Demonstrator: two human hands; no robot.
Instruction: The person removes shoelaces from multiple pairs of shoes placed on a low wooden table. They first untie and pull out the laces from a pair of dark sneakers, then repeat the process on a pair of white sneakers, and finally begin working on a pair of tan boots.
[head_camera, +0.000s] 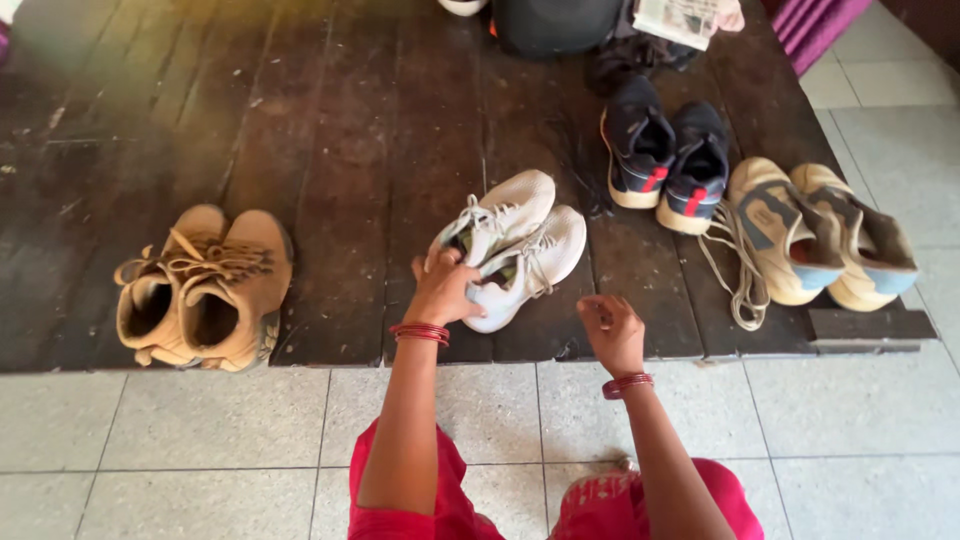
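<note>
Head view: you are looking down at a dark wooden platform (350, 150) set against pale floor tiles (200, 440). Count of footwear on the planks: four pairs, eight shoes in all.

Pair 1: two tan lace-up shoes (205, 290) at the left, side by side, touching, laces lying loose across the tops.
Pair 2: two white sneakers (525, 250) in the middle, touching, toes pointing up and right.
Pair 3: two dark sneakers with red tabs (665, 155), just right of the white ones.
Pair 4: two beige sneakers with blue heels (820, 235) at the far right, long laces trailing toward the platform edge.

Your left hand (440, 290) is grasping the heel end of the white sneakers, fingers curled over the collar of the nearer shoe. Your right hand (612, 330) holds nothing: it hangs clenched loosely just beside the same pair, above the platform's front edge, not touching it. Each wrist carries red bangles (exact number too fine to count).

At the top edge, a black bag (555, 22) and folded paper (680, 18) are partly cut off.
</note>
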